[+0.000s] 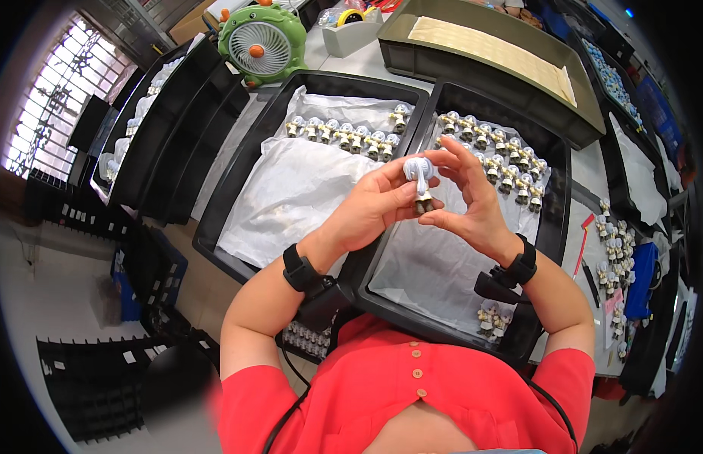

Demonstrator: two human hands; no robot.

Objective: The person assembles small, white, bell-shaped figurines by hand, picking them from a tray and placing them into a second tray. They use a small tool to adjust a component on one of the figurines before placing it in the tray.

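A small figurine (421, 181) with pale blue-grey hair, a white and gold top and a dark lower part is upright between my two hands, over the gap between two black trays. My left hand (370, 204) is closed on it, the thumb pressing its side. With my right hand (476, 200), I span it from head to base: fingertips by the hair, thumb at the feet. Below, the left black tray (215, 240) has rows of similar figurines (344, 136) on white sheeting. More figurines (510, 166) stand in the right black tray (559, 219), and a few (493, 319) lie at its near end.
A green animal-shaped fan (262, 43) stands behind the left tray, and an olive bin (480, 68) at the back right. Further black trays (185, 129) rest on the left. On the right are loose figurines (616, 253), a red-handled tool (583, 234) and a blue object (640, 280).
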